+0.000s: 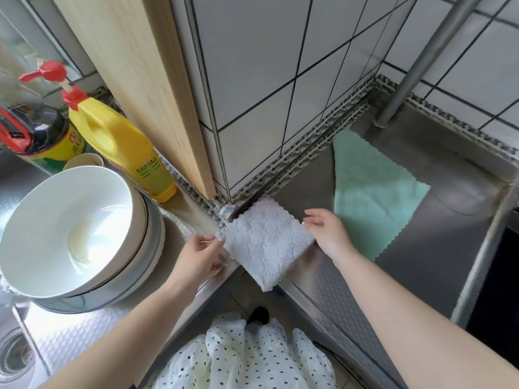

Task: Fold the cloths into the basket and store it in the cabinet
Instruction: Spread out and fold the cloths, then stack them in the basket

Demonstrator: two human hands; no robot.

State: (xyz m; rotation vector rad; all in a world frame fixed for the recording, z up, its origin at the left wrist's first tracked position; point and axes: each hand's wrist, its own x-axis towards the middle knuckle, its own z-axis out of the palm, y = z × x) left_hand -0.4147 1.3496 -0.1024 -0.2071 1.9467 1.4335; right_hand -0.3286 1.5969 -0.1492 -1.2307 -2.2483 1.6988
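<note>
Left hand (203, 252) pinches the nine o'clock corner of the folded white cloth (266, 242) between thumb and fingertips, the rest of the cloth stretching from it toward three o'clock. Right hand (327, 230) meets the same cloth at its three o'clock edge, thumb and fingers curled onto the corner in a grip, so the white cloth lies between the two hands. Folded to a thick square, this cloth sits over the inner corner of the stainless steel counter (421, 276), its six o'clock corner hanging past the counter's front lip.

At two o'clock from the right hand, a mint green cloth (373, 197) lies flat and unfolded on the counter; the right wrist rests over its lower edge. At nine o'clock from the left hand stands a stack of white bowls (70, 228). Behind them, toward eleven o'clock, stand a yellow pump bottle (123, 147) with a red pump and a dark sauce bottle (36, 133). A wooden board (134, 80) leans on the tiled wall (266, 66) at twelve o'clock.
</note>
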